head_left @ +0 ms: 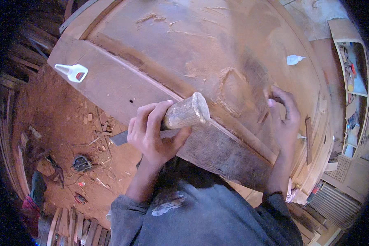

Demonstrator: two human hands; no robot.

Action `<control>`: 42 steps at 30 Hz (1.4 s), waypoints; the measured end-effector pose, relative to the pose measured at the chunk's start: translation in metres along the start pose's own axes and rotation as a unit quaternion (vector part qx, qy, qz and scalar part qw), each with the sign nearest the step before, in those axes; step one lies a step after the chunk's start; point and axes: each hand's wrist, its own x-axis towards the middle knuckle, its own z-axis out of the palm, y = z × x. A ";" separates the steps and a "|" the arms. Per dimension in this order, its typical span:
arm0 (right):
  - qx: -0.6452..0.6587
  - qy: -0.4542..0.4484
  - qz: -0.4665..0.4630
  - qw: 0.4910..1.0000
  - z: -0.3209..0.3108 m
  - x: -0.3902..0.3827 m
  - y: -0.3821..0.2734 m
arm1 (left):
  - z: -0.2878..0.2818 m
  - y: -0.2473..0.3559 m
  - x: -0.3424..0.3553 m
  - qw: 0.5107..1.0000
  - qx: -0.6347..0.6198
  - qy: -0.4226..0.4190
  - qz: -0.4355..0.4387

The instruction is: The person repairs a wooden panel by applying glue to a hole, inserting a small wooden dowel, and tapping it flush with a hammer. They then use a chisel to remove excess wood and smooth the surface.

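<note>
In my left hand (153,131) is a tool with a worn, cylindrical wooden handle (184,112) and a flat metal blade (121,137) pointing down-left. My right hand (285,112) is at the right of the large wooden panel (192,37), its thumb and fingers curled close at the surface; what they hold, if anything, is too small to make out. The panel has a moulded groove, rough patches and a raised frame. A white glue bottle (76,73) lies on its left part; a smaller white bottle (294,60) lies on the upper right.
A thin wood strip (308,139) lies at the right. A cabinet (337,28) with tools stands beyond. Wood offcuts (104,127) and a dark power tool (82,163) lie on the dirt floor at left, with stacked boards (76,227) at the lower left.
</note>
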 end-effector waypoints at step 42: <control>-0.034 -0.108 -0.124 0.986 0.041 0.010 0.004 | 0.003 0.010 0.004 0.999 0.038 -0.005 -0.028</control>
